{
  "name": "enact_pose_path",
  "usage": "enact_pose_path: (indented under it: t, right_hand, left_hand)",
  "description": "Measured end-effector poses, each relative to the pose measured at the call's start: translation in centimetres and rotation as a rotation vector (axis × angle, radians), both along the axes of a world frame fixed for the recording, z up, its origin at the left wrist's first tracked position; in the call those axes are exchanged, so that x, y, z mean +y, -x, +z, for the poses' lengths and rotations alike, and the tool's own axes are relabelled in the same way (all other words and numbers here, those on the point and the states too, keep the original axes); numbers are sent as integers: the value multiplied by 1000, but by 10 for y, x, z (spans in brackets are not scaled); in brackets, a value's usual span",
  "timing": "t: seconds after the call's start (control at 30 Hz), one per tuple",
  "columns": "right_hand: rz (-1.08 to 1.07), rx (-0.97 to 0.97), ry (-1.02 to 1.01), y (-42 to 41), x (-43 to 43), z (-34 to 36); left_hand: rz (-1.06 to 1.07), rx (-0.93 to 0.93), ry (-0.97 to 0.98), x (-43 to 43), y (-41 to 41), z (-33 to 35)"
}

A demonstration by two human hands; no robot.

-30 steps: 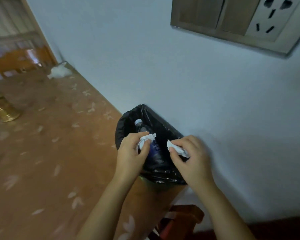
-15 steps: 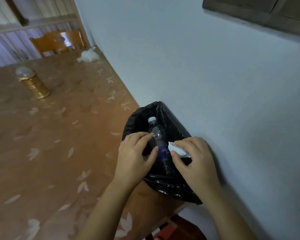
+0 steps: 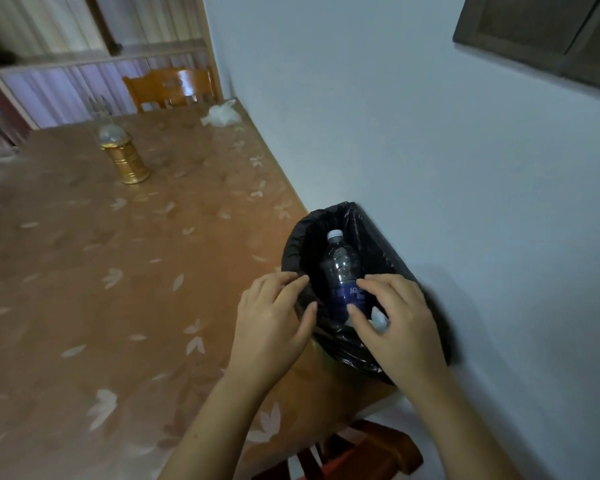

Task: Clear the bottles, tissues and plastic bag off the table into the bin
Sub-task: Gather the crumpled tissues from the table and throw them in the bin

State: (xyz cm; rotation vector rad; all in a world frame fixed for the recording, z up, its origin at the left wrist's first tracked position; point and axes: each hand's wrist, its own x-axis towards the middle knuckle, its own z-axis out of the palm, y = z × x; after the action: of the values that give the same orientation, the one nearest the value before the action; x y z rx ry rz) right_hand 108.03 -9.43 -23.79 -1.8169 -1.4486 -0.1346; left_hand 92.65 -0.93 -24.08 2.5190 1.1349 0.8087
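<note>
A bin lined with a black bag (image 3: 298,237) stands at the table's near right corner, against the wall. A clear plastic bottle (image 3: 342,265) with a white cap and blue label leans inside it. A white tissue (image 3: 378,320) shows inside the bin, just under my right hand (image 3: 399,327), whose fingers are spread and hold nothing. My left hand (image 3: 274,317) hovers over the bin's left rim with relaxed fingers, empty. A crumpled white plastic bag (image 3: 220,114) lies at the table's far right corner.
The brown table (image 3: 118,271) has a leaf-patterned cover. A gold container with a clear lid (image 3: 123,157) stands at the far left. A wooden chair (image 3: 170,86) is behind the table, the pale wall (image 3: 430,168) runs along its right, and a reddish stool (image 3: 371,448) sits below the corner.
Both hands have let go of their tissues into the bin, first the left, then the right. My view has lifted and turned left, showing more of the table.
</note>
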Motion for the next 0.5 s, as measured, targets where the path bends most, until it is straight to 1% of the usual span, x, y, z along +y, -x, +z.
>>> enact_pose_path:
  t: [0.23,0.37,0.5]
  right_hand:
    - [50,-82,27,56,-14,9]
    - [106,-138,43,114,-26,13]
    - [210,-169,92,183,-40,15]
  left_hand:
    - [66,33,-79,-30,61,8]
    - [157,55,-96,-57,123,7]
    - [275,56,-118,-87,195,2]
